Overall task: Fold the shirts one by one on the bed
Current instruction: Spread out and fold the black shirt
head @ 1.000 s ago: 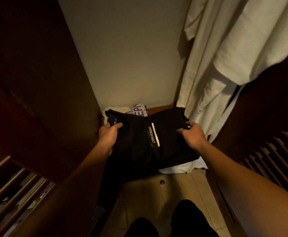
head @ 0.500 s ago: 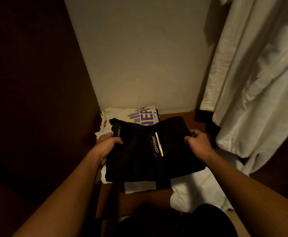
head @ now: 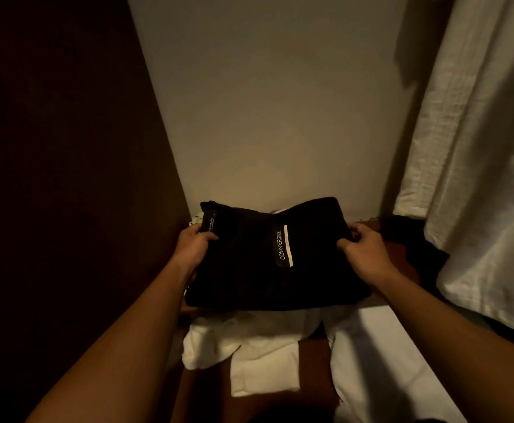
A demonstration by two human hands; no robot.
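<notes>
A folded black shirt (head: 249, 270) with a white stripe and the word CONVERGENCE lies flat between my hands inside a dim wardrobe. My left hand (head: 193, 248) grips its left edge, thumb on top. My right hand (head: 364, 251) grips its right edge, fingers curled over the fabric. The shirt covers a stack of folded clothes; only a sliver of white and purple cloth (head: 275, 211) shows behind it. White folded garments (head: 249, 346) lie below the black shirt, nearer to me.
A dark wooden wardrobe wall (head: 66, 178) stands close on the left. The pale back wall (head: 264, 102) is straight ahead. White hanging garments (head: 478, 178) fill the right side. A dark cloth (head: 414, 248) lies on the wooden shelf at the right.
The black shirt has moved forward and deeper into the wardrobe, now covering the printed white shirt behind it. Both hands keep the same hold on its edges.
</notes>
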